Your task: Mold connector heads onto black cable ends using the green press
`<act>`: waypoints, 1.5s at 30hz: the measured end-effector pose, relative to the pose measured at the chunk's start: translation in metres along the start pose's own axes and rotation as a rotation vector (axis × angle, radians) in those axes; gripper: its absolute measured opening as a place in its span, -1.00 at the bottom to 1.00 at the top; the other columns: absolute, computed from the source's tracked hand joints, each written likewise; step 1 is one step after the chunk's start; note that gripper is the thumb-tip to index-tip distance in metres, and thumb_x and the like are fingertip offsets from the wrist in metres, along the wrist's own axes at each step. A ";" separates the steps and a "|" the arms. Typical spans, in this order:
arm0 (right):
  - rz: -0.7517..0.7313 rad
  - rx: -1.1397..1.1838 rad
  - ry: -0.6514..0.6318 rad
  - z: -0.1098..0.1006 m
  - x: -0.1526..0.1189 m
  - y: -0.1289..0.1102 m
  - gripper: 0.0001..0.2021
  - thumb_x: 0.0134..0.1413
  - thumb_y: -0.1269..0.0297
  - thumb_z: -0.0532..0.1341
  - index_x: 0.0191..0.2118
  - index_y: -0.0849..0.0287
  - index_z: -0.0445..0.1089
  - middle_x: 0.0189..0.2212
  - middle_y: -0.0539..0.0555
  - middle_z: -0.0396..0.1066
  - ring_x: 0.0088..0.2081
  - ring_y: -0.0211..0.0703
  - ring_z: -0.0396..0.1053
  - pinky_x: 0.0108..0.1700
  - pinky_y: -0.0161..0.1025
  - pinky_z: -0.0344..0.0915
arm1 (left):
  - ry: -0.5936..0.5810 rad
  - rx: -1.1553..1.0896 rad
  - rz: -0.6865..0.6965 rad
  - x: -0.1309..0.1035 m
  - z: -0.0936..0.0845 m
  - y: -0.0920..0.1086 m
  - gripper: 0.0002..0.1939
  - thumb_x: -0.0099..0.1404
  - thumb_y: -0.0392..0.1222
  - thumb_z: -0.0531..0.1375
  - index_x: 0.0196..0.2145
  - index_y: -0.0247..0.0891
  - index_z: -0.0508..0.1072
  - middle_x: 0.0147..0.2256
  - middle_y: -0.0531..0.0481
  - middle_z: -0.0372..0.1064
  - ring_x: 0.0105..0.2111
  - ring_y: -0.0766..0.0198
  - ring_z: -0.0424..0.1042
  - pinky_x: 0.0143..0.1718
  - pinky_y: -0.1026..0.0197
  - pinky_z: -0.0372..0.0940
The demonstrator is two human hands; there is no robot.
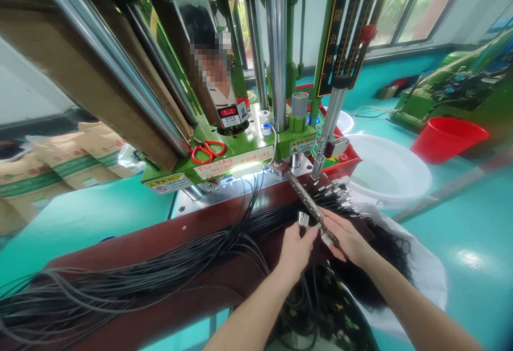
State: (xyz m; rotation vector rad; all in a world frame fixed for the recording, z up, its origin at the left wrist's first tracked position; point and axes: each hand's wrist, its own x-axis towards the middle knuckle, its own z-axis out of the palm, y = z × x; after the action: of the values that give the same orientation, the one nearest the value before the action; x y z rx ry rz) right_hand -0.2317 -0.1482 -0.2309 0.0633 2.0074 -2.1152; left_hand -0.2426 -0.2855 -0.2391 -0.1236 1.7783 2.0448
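My left hand pinches a small metal cable connector between its fingertips, over a thick bundle of black cables lying across a dark red bench. My right hand grips the lower end of a long narrow metal bar that slants up towards the green machine. Several metal connector ends lie in a row just beyond my right hand.
Red-handled scissors lie on the machine's green base. A white basin and a red bucket stand at the right on the teal floor. Brown sacks are stacked at the left. A person stands behind the machine.
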 end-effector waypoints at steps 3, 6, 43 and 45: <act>0.004 -0.029 0.001 0.000 -0.001 0.001 -0.46 0.12 0.04 0.01 0.13 0.29 0.06 -0.66 -0.04 0.30 -0.83 -0.45 0.01 -0.83 -0.48 -0.15 | 0.013 0.000 0.001 0.001 -0.001 0.001 -0.62 -0.05 0.10 0.22 -0.54 -0.28 0.25 -0.74 0.19 0.08 -0.76 0.52 0.00 -0.74 0.40 -0.09; 0.000 -0.124 0.014 0.003 -0.003 0.000 -0.43 0.10 0.02 0.00 0.14 0.28 0.04 -0.68 -0.07 0.26 -0.82 -0.44 0.01 -0.83 -0.48 -0.10 | 0.044 0.000 0.053 0.001 -0.001 -0.003 -0.64 -0.06 0.07 0.23 -0.56 -0.29 0.25 -0.72 0.18 0.10 -0.73 0.51 0.03 -0.71 0.40 -0.05; 0.031 -0.191 -0.119 -0.002 -0.001 0.000 -0.49 0.13 0.07 0.01 0.15 0.21 0.05 -0.61 -0.05 0.26 -0.79 -0.45 0.04 -0.82 -0.48 -0.05 | 0.131 -0.047 0.116 0.002 -0.016 0.000 -0.62 0.04 0.14 0.13 -0.51 -0.30 0.30 -0.73 0.19 0.06 -0.74 0.52 -0.03 -0.72 0.39 -0.11; 0.031 -0.141 -0.104 -0.003 -0.001 -0.001 -0.50 0.14 0.08 0.01 0.14 0.20 0.06 -0.62 -0.06 0.25 -0.80 -0.46 0.02 -0.82 -0.48 -0.11 | 0.189 -0.079 0.139 0.003 -0.018 0.000 -0.63 0.12 0.14 0.05 -0.44 -0.27 0.28 -0.72 0.21 0.04 -0.75 0.52 -0.04 -0.72 0.41 -0.11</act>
State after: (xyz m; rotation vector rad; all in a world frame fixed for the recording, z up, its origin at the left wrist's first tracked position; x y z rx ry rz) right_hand -0.2312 -0.1449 -0.2303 -0.0376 2.0735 -1.9111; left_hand -0.2493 -0.3020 -0.2430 -0.2299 1.8644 2.2685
